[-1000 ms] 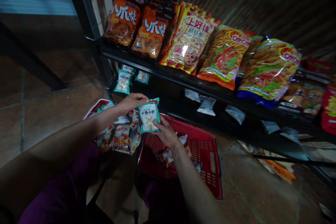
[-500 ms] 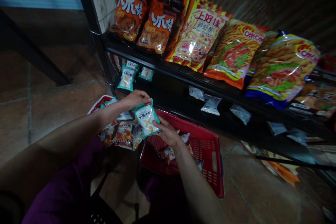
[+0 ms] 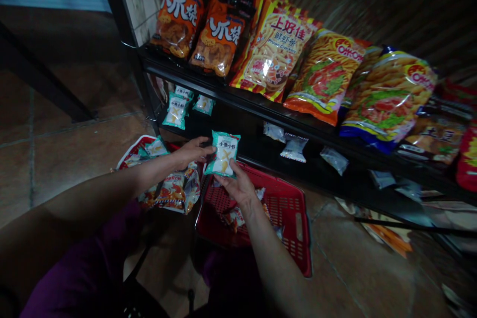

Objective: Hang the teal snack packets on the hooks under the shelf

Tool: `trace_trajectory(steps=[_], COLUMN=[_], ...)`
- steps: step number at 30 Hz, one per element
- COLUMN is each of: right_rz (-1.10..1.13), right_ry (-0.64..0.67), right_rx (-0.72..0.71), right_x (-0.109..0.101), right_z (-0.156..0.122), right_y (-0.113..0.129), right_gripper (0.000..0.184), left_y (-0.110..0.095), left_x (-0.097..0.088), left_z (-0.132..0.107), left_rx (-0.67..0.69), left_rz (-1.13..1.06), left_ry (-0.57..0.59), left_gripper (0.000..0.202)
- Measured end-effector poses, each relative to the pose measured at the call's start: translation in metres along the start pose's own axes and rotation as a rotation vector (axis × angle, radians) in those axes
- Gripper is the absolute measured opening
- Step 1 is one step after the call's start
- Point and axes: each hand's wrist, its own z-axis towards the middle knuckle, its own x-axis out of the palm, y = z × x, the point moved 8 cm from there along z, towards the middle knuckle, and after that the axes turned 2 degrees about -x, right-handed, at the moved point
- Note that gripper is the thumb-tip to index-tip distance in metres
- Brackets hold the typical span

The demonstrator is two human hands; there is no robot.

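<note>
My right hand [image 3: 240, 186] grips a small teal-and-white snack packet [image 3: 225, 153] from below, thumb across its front. The packet stands nearly upright, its printed face toward me. At its left edge is my left hand [image 3: 194, 152], fingers stretched out and apart, the tips close to or touching the wrapper. Under my right hand sits a red basket [image 3: 303, 228] with a few small packets inside. Below my left forearm, a second red basket [image 3: 124, 159] is filled with red-and-white snack bags [image 3: 173, 194] and teal packets [image 3: 156, 146].
A black shelf [image 3: 219, 89] holds orange snack bags [image 3: 219, 35], prawn cracker bags [image 3: 276, 49] and other large bags. On the lower shelf stand teal packets [image 3: 176, 109] at the left and several small clear-and-white packets [image 3: 294, 148]. A shelf post [image 3: 128, 44] rises at left.
The teal packet has moved up and right and turned more upright. My left hand has slipped from its top corner to its left edge, fingers spreading. My right hand keeps hold.
</note>
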Motion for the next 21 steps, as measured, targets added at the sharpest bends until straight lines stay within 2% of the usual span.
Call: trace_trajectory(steps=[2, 4, 8, 11, 15, 21], right_rz=[0.045, 0.081, 0.14, 0.15, 0.186, 0.195], right_ry=[-0.038, -0.066, -0.122, -0.095, -0.083, -0.123], right_rx=[-0.018, -0.035, -0.034, -0.036, -0.07, -0.12], right_x=[-0.003, -0.004, -0.007, -0.005, -0.003, -0.006], right_z=[0.002, 0.003, 0.003, 0.003, 0.004, 0.006], right_y=[0.001, 0.003, 0.004, 0.005, 0.007, 0.009], right_gripper=[0.027, 0.023, 0.018, 0.02, 0.02, 0.019], left_y=[0.008, 0.016, 0.021, 0.022, 0.019, 0.014], left_x=[0.013, 0.021, 0.018, 0.019, 0.015, 0.022], left_z=[-0.003, -0.005, -0.007, -0.009, -0.013, -0.019], left_rx=[0.008, 0.015, 0.089, 0.117, 0.184, 0.353], left_rz=[0.043, 0.037, -0.036, -0.064, 0.051, 0.233], left_ry=[0.086, 0.103, -0.035, -0.068, -0.14, -0.098], left_gripper=[0.036, 0.028, 0.018, 0.011, 0.012, 0.011])
